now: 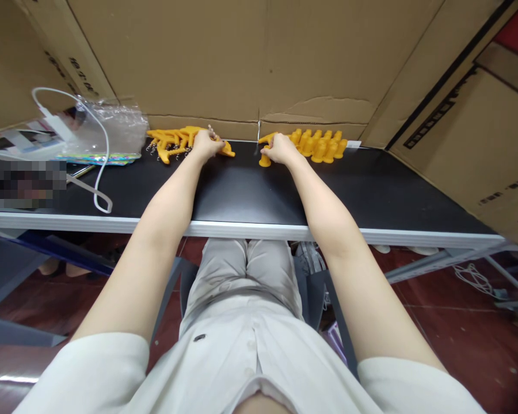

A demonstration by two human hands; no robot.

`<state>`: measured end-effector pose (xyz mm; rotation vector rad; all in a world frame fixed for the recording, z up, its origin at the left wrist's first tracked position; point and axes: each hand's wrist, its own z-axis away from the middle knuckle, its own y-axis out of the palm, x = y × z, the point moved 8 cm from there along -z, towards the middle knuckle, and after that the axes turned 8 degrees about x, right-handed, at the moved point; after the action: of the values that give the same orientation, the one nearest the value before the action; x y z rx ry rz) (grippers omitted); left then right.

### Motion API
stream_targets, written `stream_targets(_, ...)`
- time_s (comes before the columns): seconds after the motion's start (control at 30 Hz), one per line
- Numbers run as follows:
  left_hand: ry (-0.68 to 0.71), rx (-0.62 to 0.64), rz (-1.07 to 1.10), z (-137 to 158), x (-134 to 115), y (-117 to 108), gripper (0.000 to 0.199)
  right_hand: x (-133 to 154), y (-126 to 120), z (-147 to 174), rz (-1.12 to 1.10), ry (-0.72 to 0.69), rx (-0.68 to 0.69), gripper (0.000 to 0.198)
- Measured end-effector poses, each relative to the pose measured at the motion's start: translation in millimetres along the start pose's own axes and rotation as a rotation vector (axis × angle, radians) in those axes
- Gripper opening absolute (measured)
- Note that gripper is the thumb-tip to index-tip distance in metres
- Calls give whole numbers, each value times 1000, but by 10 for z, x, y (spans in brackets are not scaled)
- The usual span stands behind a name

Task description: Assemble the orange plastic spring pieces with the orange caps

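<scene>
On the black tabletop, my left hand (205, 146) is at the right end of a pile of curved yellow plastic pieces (172, 138) with coiled metal parts. Its fingers are bent around one of them, and a yellow end (228, 150) shows beyond the thumb. My right hand (282, 149) pinches a yellow peg-shaped piece (265, 161) with a flared round base, near the tabletop. Just above those fingertips a yellow tip (266, 138) sticks out; my hand hides how it joins. Beside this hand, several matching yellow pegs (323, 146) stand upright in a group.
Cardboard panels (259, 63) wall the back, with another (470, 126) at the right. On the left lie a clear plastic bag (112, 126), a white cable (107, 149) and a colourful flat packet (99, 158). A silver edge (250, 230) runs along the table's front.
</scene>
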<state>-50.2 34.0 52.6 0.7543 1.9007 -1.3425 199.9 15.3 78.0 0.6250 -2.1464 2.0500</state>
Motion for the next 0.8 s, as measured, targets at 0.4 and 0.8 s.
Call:
stream_targets(0.4,-7,-30,-162,65,-64,-33,27,-20,134,84,120,53,148,35)
stream_targets(0.8,-68,246,-252,228,-65,195,17,-35,176,37,132,30,135,43)
